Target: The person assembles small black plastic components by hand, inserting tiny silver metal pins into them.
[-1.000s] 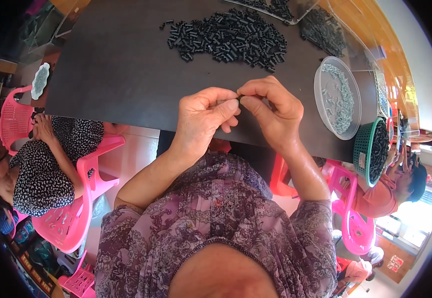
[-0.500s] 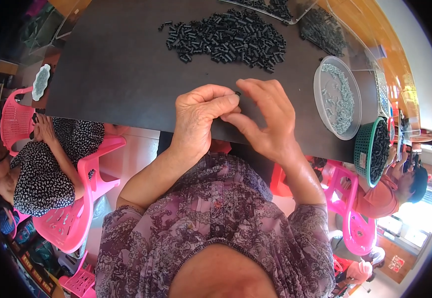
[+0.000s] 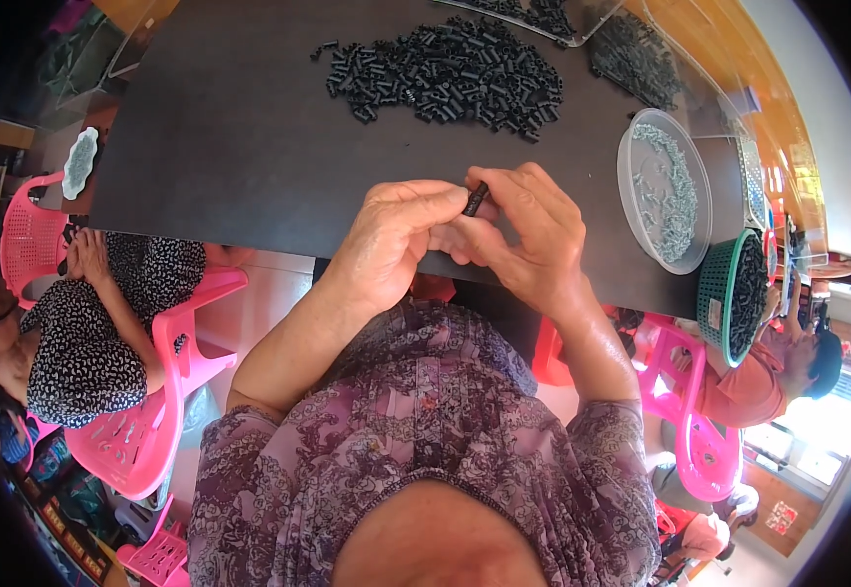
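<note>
We held our left hand [image 3: 396, 240] and right hand [image 3: 533, 240] pressed together over the near edge of the dark table [image 3: 239, 147], both sets of fingertips pinched on one small black tube [image 3: 475, 199]. Its long axis ran tilted, upper end away from us and slightly right. Beyond it lay the heap of black tubes [image 3: 445, 73]; the clear round tray of metal bits [image 3: 665, 191] sat nearer our right hand.
</note>
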`<control>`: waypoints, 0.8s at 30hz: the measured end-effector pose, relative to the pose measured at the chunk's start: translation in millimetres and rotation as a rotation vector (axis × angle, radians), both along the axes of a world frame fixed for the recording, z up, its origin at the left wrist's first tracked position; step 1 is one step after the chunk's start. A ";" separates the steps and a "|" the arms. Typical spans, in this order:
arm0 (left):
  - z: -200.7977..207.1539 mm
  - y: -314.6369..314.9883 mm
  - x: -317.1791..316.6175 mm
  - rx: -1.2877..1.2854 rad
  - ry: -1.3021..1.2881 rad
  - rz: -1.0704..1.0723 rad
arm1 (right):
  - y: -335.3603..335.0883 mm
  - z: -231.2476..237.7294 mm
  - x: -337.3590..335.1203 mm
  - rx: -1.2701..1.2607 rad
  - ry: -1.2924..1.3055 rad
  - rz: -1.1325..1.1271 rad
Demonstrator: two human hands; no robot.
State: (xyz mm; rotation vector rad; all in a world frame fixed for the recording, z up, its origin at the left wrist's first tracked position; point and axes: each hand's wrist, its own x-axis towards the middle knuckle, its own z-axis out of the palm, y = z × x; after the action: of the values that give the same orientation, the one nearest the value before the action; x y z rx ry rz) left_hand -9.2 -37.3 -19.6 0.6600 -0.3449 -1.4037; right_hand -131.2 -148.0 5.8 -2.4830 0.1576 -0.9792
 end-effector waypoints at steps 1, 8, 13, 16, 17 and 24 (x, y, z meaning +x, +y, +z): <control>-0.1 0.2 -0.3 0.011 -0.024 0.007 | -0.1 -1.6 0.6 -0.003 -0.024 0.018; 4.7 3.5 -2.3 0.049 -0.069 0.014 | -0.2 -8.2 -0.3 -0.044 0.002 0.033; -1.8 5.9 -6.8 0.064 -0.037 0.090 | 2.4 -11.0 -1.4 -0.093 0.014 0.049; -3.1 5.1 -9.5 0.076 0.008 0.097 | 2.7 -12.6 -1.5 -0.125 -0.023 0.045; -3.3 4.9 -9.5 0.077 0.008 0.096 | 2.1 -13.6 -1.3 -0.124 -0.023 0.044; -7.1 2.6 -12.5 0.109 0.070 0.142 | 0.0 -16.6 -3.6 -0.244 -0.031 0.065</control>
State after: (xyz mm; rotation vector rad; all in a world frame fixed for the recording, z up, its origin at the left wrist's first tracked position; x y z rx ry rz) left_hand -21.7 -34.7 -26.7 0.7085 -0.1639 -1.3124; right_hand -134.8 -148.0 -10.8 -2.6709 -0.0567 -1.0642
